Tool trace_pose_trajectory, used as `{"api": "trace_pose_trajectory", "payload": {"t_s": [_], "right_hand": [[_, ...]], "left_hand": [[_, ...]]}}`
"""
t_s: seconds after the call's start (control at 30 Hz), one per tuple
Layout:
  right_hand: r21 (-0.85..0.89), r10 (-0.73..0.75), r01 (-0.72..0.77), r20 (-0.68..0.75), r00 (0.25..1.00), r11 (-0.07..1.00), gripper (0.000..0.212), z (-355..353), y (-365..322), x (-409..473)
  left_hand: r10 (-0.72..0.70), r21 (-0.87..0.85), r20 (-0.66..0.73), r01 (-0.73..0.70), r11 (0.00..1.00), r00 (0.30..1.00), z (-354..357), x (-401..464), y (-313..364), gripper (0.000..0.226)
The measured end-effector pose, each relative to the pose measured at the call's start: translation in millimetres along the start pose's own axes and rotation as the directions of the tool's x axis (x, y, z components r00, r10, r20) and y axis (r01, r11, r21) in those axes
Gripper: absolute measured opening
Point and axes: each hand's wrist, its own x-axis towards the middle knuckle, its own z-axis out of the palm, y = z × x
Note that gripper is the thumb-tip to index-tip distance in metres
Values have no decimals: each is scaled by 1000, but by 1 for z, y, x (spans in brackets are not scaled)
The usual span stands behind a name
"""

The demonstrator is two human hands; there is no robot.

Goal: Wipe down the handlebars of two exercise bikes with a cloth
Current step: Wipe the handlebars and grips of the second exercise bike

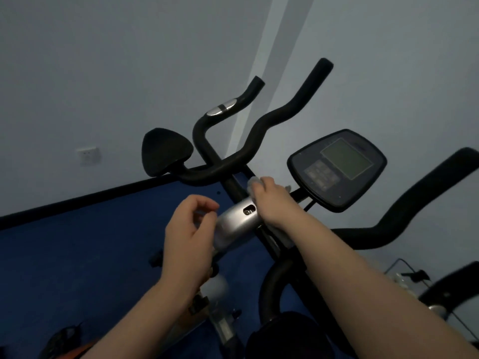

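A black exercise-bike handlebar (261, 125) curves up from a silver clamp (237, 221) at the frame's centre. My right hand (272, 200) grips a pale cloth (252, 183) and presses it on the bar stem just above the clamp. My left hand (188, 234) hovers left of the clamp, fingers loosely curled, holding nothing. A second black handlebar arm (420, 203) sweeps up at the right edge. A black elbow pad (166, 151) sits on the left end of the bar.
The bike's console (337, 169) with a grey screen stands right of the cloth. Blue floor (77, 255) lies below, a pale wall with a socket (88, 155) behind. The bike frame and a black saddle (282, 335) are low in view.
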Motion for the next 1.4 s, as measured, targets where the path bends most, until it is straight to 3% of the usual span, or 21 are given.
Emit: {"api": "trace_pose_trajectory", "payload": {"t_s": [0.1, 0.2, 0.27, 0.3, 0.37, 0.4, 0.47, 0.53, 0.57, 0.63, 0.7, 0.8, 0.9, 0.97, 1.07, 1.17, 1.27, 1.33, 1.4], "right_hand": [[-130, -179, 168, -79, 981, 977, 40, 10, -3, -20], [-16, -249, 251, -188, 950, 968, 36, 5, 7, -46], [149, -96, 118, -148, 984, 982, 25, -22, 21, -34], [358, 9, 33, -116, 993, 933, 21, -40, 31, -26], [729, 185, -80, -65, 981, 679, 18, -74, 49, -19], [796, 261, -61, -124, 957, 602, 19, -88, 60, -16], [688, 356, 35, -418, 836, 725, 22, -111, 82, -5], [430, 288, 52, -685, 669, 902, 26, -124, 91, 11], [316, 217, 42, -735, 642, 948, 30, -126, 90, 21], [102, 84, -22, -665, 742, 995, 41, -116, 89, 50], [-172, 18, -109, -458, 889, 979, 51, -93, 86, 77], [-354, 9, -151, -373, 928, 923, 58, -69, 82, 88], [-499, -60, 0, -105, 993, 867, 64, -52, 91, 58], [-568, 33, -12, 27, 999, 823, 68, -57, 108, 36], [-547, 298, -295, -87, 951, 783, 69, -83, 131, 28], [-401, 339, -431, -280, 898, 808, 70, -97, 119, 59], [-356, 224, -327, -301, 927, 876, 68, -79, 91, 70], [-430, 63, -132, -172, 983, 893, 70, -57, 91, 56], [-446, 34, -42, -26, 999, 894, 74, -51, 108, 33]], "left_hand": [[87, 26, 71, -90, 996, 994, 13, 12, 9, 14], [153, 31, 155, -160, 987, 976, 32, 33, 21, 13], [196, 96, 275, -229, 969, 941, 50, 52, 31, 10], [203, 143, 353, -267, 953, 913, 60, 61, 35, 9], [164, 287, 499, -341, 895, 851, 79, 73, 36, 11], [134, 393, 553, -400, 828, 822, 87, 74, 33, 16], [108, 559, 614, -527, 640, 782, 97, 72, 25, 25], [125, 586, 622, -565, 581, 773, 101, 70, 21, 28], [131, 584, 615, -562, 586, 777, 100, 71, 20, 27], [126, 584, 607, -549, 598, 784, 99, 73, 20, 27], [131, 582, 607, -550, 598, 784, 99, 74, 18, 27], [151, 578, 598, -554, 600, 787, 97, 74, 17, 27], [154, 570, 606, -560, 601, 781, 97, 73, 17, 27], [148, 565, 613, -561, 605, 776, 97, 74, 16, 27], [132, 567, 621, -559, 605, 773, 96, 73, 15, 28], [145, 568, 614, -561, 602, 776, 98, 73, 15, 28], [139, 565, 612, -554, 611, 778, 97, 72, 15, 28], [145, 559, 610, -553, 618, 779, 96, 73, 15, 29], [150, 553, 619, -563, 614, 771, 96, 73, 15, 29]]}}
